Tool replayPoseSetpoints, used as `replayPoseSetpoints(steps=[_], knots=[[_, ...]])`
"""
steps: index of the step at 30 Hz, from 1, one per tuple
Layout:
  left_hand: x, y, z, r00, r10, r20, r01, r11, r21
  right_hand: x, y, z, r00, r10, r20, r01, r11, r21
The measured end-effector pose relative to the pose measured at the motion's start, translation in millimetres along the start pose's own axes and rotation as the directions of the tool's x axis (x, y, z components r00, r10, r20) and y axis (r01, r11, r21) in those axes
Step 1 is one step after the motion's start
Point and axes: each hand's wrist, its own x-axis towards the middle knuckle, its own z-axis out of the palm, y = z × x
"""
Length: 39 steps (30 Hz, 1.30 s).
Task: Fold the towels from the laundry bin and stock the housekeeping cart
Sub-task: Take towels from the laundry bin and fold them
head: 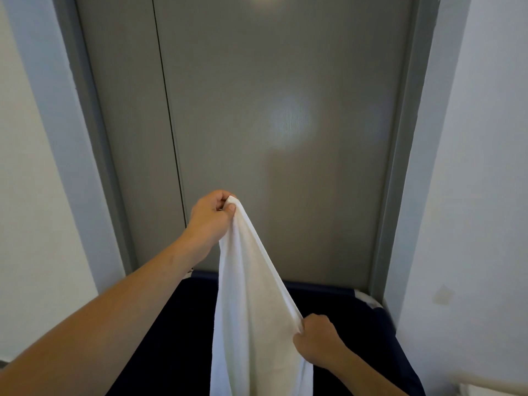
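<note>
A white towel hangs lengthwise in front of me, over a dark navy laundry bin. My left hand is raised and pinches the towel's top corner between thumb and fingers. Lower and to the right, my right hand grips the towel's right edge in a curled fist. The towel's lower end runs out of the frame at the bottom. What lies inside the bin is too dark to make out.
A grey metal door in a grey frame stands straight ahead behind the bin. White walls close in on both sides. A pale edge shows at the bottom right corner.
</note>
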Motion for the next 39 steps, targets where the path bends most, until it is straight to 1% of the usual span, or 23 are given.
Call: replayPoseSetpoints(steps=[3,6,8,13,15,17,20,24,27,29,31,32,34,35,36,37,38,39], knots=[[4,-8,-8,1.0,-0.012,-0.029,0.011,1.0,-0.006,5,9,-12,0.997,-0.02,-0.073,0.021,1.0,0.002],[10,-18,-22,0.998,-0.017,-0.064,0.016,1.0,-0.018,7,21,-29,0.985,-0.026,-0.169,0.041,0.995,0.089],[13,-24,-29,0.997,-0.023,-0.077,0.023,1.0,-0.006,8,29,-42,0.977,-0.048,-0.205,0.068,0.993,0.094],[15,-33,-32,0.996,-0.044,-0.074,0.045,0.999,0.013,11,34,-69,0.979,-0.097,-0.182,0.073,0.988,-0.138],[15,-38,-31,0.997,-0.052,-0.06,0.054,0.998,0.035,8,36,-77,0.98,-0.08,-0.182,0.049,0.984,-0.168],[13,-43,-32,0.996,-0.064,-0.066,0.067,0.997,0.039,7,42,-86,0.971,-0.069,-0.231,0.042,0.992,-0.121],[13,-50,-33,0.99,-0.102,-0.1,0.105,0.994,0.026,2,51,-101,0.941,-0.033,-0.336,0.07,0.993,0.096],[13,-58,-32,0.984,-0.135,-0.117,0.139,0.99,0.027,-7,51,-117,0.932,0.011,-0.363,0.083,0.967,0.242],[11,-63,-29,0.978,-0.15,-0.142,0.153,0.988,0.009,-15,47,-130,0.914,0.074,-0.399,0.094,0.919,0.384],[11,-66,-29,0.973,-0.193,-0.129,0.191,0.981,-0.025,-20,43,-137,0.902,0.091,-0.423,0.124,0.883,0.453],[12,-65,-28,0.961,-0.263,-0.091,0.254,0.962,-0.101,-23,36,-144,0.893,0.105,-0.438,0.161,0.834,0.528],[12,-64,-25,0.947,-0.31,-0.083,0.294,0.941,-0.169,-24,34,-146,0.891,0.106,-0.441,0.181,0.809,0.559],[12,-58,-19,0.906,-0.408,-0.115,0.348,0.87,-0.35,-25,30,-150,0.893,0.105,-0.438,0.214,0.757,0.618],[12,-56,-15,0.886,-0.442,-0.139,0.353,0.839,-0.414,-25,28,-151,0.895,0.104,-0.433,0.225,0.734,0.641],[10,-53,-11,0.876,-0.453,-0.162,0.349,0.83,-0.434,-24,25,-151,0.899,0.101,-0.427,0.23,0.72,0.655],[6,-47,-6,0.88,-0.441,-0.175,0.341,0.844,-0.414,-25,21,-151,0.904,0.098,-0.416,0.228,0.712,0.664],[-1,-42,-1,0.902,-0.397,-0.169,0.318,0.877,-0.36,-25,17,-150,0.909,0.089,-0.408,0.229,0.71,0.666],[-9,-35,4,0.935,-0.321,-0.151,0.273,0.922,-0.273,-25,12,-149,0.911,0.079,-0.404,0.235,0.705,0.669]])
